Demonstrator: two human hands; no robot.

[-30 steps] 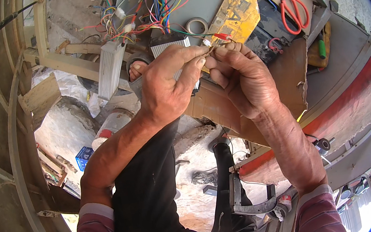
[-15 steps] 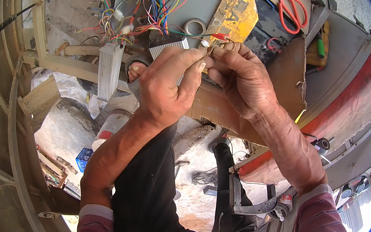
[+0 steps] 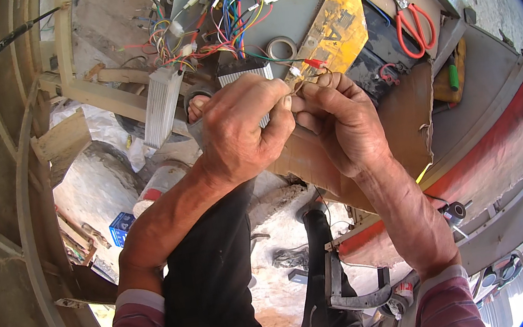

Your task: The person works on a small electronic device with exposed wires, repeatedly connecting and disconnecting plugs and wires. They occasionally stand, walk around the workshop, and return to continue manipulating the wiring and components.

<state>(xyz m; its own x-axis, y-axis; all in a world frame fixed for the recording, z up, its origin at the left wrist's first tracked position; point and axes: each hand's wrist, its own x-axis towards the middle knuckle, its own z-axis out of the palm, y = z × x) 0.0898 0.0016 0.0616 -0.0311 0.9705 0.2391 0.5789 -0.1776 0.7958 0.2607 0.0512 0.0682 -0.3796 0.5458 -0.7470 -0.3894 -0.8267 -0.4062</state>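
My left hand (image 3: 246, 125) and my right hand (image 3: 343, 110) meet in the middle, fingertips almost touching. Each is closed in a pinch on a thin brownish wire (image 3: 299, 86) that runs between them. A red clip or connector (image 3: 314, 63) with a green wire lies just beyond the right fingertips, and a small white connector (image 3: 295, 72) sits beside it. Behind my left hand is a finned metal box (image 3: 246, 69), partly covered by the hand. A second finned box (image 3: 163, 107) stands tilted to its left, with bundles of coloured wires (image 3: 234, 22) running from both.
Red-handled scissors (image 3: 416, 31) lie at the far right on cardboard. A roll of tape (image 3: 282, 49) rests by a worn yellow plate (image 3: 336, 17). A green-handled tool (image 3: 453, 76) lies further right. Wooden framing (image 3: 92, 94) stands at left; a blue box (image 3: 122, 227) sits below.
The view has shifted slightly. My left hand has drawn a little down and away from the white connector, and more of the thin wire shows between the fingertips. Both pinches stay closed.
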